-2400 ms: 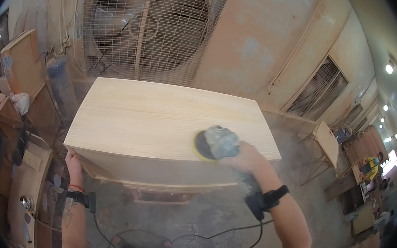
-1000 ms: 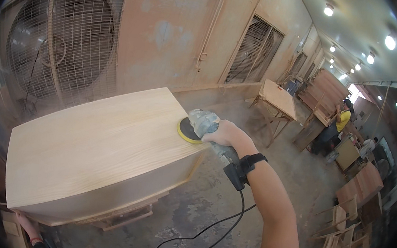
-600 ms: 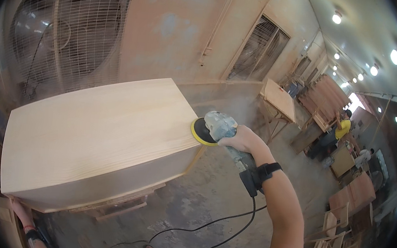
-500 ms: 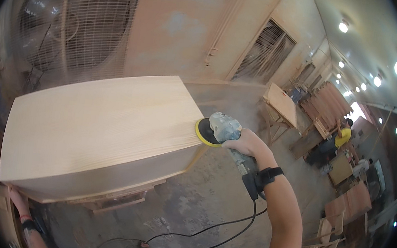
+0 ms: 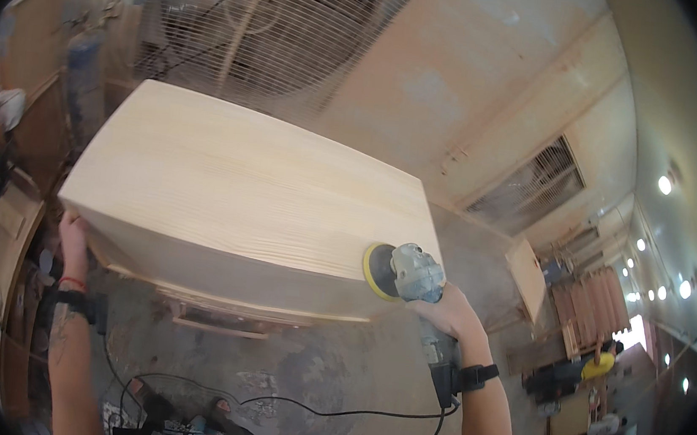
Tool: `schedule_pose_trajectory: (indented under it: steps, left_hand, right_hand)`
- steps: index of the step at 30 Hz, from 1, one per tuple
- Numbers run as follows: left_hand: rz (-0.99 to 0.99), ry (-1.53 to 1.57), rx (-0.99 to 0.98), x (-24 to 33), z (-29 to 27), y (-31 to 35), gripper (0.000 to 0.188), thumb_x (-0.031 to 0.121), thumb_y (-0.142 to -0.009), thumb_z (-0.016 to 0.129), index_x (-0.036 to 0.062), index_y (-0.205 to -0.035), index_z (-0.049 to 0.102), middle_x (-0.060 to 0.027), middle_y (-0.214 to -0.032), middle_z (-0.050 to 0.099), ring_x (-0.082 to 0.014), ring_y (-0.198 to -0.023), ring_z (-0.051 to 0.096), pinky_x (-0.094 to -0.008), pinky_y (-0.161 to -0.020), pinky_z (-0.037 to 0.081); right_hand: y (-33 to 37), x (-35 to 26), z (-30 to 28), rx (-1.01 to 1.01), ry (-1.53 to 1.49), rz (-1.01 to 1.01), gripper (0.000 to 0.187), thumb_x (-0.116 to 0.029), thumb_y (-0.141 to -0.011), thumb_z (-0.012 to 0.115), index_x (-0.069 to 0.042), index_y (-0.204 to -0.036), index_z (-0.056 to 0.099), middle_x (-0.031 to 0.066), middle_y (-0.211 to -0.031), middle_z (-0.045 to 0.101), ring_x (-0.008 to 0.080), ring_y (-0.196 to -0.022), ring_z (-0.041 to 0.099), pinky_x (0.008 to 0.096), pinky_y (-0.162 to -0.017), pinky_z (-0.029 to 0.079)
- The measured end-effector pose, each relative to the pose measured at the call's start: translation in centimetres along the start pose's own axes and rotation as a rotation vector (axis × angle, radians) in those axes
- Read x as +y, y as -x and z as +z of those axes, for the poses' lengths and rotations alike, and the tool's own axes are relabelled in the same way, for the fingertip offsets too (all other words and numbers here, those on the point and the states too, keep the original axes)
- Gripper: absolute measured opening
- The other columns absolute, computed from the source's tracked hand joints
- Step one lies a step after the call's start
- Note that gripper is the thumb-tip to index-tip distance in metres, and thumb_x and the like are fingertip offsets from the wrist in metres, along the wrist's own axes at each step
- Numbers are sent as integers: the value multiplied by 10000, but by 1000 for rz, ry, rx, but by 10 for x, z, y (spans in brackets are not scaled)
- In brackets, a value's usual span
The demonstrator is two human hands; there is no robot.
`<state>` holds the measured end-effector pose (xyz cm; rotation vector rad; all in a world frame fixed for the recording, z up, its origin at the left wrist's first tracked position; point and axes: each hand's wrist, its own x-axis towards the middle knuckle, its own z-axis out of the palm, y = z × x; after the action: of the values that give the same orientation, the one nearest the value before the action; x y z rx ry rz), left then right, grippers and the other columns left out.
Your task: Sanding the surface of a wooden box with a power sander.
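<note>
A large pale wooden box [image 5: 250,182] with a smooth, grained top sits in front of me. My right hand [image 5: 451,311] is closed around the body of a grey angle sander [image 5: 417,273]. The sander's yellow-edged round pad [image 5: 377,270] rests on the top at the near right edge, slightly tilted. At the box's near left corner, my left hand [image 5: 73,231] grips the edge; some of its fingers are hidden behind the panel. From the sander's rear end a black cord [image 5: 311,409] drops and loops across the floor.
Under the box is a low wooden support [image 5: 222,329]. A big caged fan [image 5: 267,22] stands behind it. Wooden panels [image 5: 1,245] lean at the left. Farther right are a table [image 5: 524,278], stacked boards [image 5: 593,303] and a person in yellow [image 5: 598,365]. Dust hangs in the air.
My view has turned left and tilted, so the box appears rotated. The sander has shifted along the right end of the top to the near edge. My left hand stays at the corner.
</note>
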<state>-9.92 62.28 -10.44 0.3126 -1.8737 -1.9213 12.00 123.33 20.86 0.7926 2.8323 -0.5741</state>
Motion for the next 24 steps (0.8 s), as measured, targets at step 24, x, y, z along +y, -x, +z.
schedule_pose_trajectory:
  steps: [24]
  left_hand:
    - [-119, -224, -202, 79, 3, 46, 568, 2, -832, 518, 144, -1381, 548, -229, -1127, 677, -354, -1086, 649, -398, -893, 508]
  right_hand:
    - [35, -385, 135, -328, 170, -692, 637, -368, -693, 780, -36, -1219, 644, 192, -1117, 691, 303, -1023, 662, 373, -906, 504]
